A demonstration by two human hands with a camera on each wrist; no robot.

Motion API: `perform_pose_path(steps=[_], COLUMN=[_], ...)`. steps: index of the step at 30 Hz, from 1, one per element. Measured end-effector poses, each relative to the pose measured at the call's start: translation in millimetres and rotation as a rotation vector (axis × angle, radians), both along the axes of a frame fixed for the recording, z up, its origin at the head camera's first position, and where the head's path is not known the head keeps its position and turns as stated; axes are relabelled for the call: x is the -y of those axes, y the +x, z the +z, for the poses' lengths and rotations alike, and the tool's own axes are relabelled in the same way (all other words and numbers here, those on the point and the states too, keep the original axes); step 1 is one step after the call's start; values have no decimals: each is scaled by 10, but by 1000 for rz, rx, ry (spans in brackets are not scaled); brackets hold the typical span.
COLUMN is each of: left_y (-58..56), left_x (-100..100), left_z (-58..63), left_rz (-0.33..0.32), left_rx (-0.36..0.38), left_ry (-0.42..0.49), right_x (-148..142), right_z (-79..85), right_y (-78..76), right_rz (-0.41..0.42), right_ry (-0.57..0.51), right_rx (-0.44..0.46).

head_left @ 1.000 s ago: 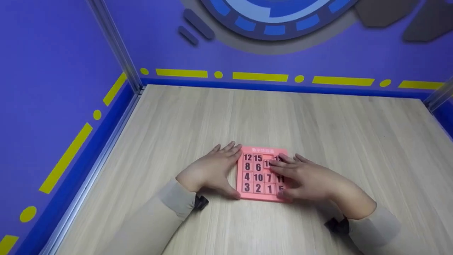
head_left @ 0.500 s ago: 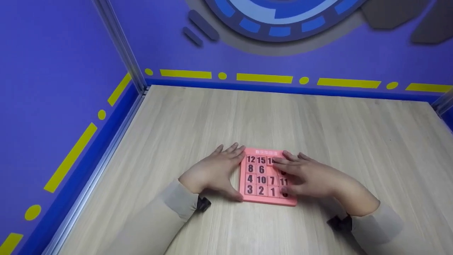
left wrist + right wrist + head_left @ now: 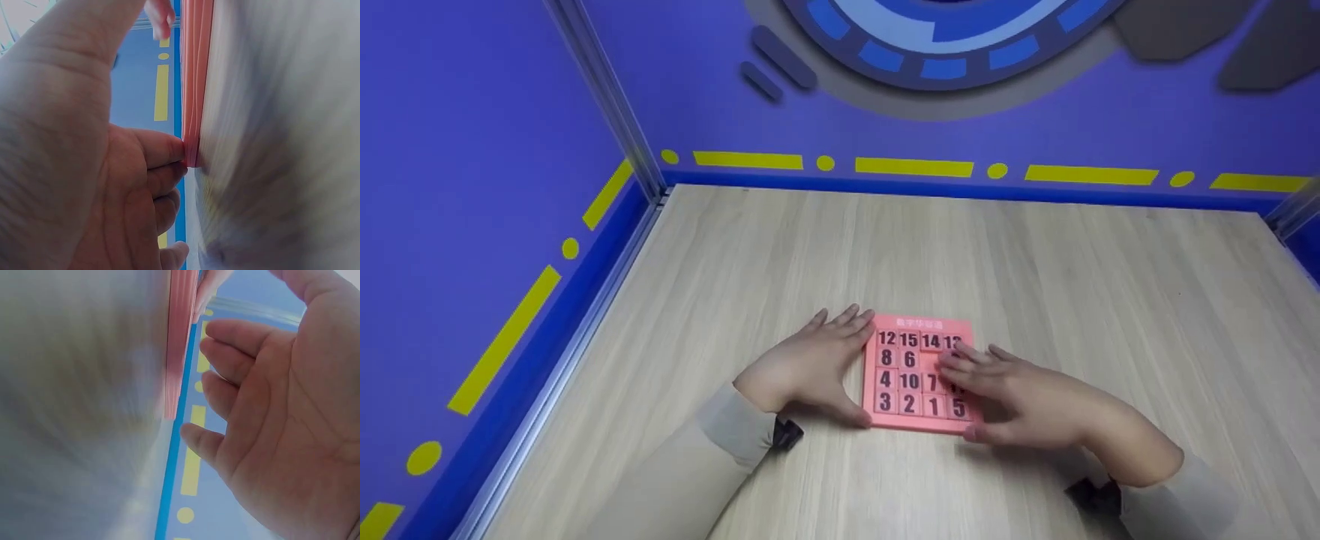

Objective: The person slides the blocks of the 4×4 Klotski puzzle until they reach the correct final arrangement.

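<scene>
A pink number slide puzzle lies flat on the table, with black numbers on its tiles. Its top row reads 12, 15, 14, 13, and a gap shows in the second row under the 14 tile. My left hand spans the puzzle's left side, fingertips at the upper left corner and thumb at the lower left; the left wrist view shows fingertips against its edge. Over the right columns lie the extended fingers of my right hand, hiding tiles there. Its thumb is at the lower right corner.
The wood-grain table extends around the puzzle. Blue walls with yellow markings stand behind it and on the left, joined by a metal post. Black bands show at the cuffs of both sleeves.
The 14 tile has moved up into the top row, leaving the gap below it. My right hand has shifted toward me, its thumb moving off the 5 tile. My left hand stays in place.
</scene>
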State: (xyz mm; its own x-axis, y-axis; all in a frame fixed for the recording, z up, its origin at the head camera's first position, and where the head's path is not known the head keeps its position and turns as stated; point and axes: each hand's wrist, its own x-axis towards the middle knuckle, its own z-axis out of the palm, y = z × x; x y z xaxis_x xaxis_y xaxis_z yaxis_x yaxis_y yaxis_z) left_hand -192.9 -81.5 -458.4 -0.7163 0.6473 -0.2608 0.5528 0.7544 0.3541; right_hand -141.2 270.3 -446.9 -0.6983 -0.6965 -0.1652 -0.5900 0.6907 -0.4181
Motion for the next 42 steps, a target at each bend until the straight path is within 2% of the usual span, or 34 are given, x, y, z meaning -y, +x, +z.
perform_pose_path(steps=[4, 8, 19, 33, 42], left_y=[11, 18, 24, 4, 11], left_x=[12, 5, -16, -3, -27], left_z=[-8, -2, -29, 22, 2], left_rz=[9, 7, -1, 10, -2], left_rx=[3, 13, 24, 14, 3], left_ry=[2, 1, -6, 0, -5], right_x=[67, 93, 74, 79, 64], right_z=[31, 33, -6, 30, 19], right_y=[104, 144, 151, -9, -71], right_rz=[37, 63, 36, 25, 21], right_ry=[25, 32, 41, 37, 42], right_rx=[-1, -15, 0, -1, -3])
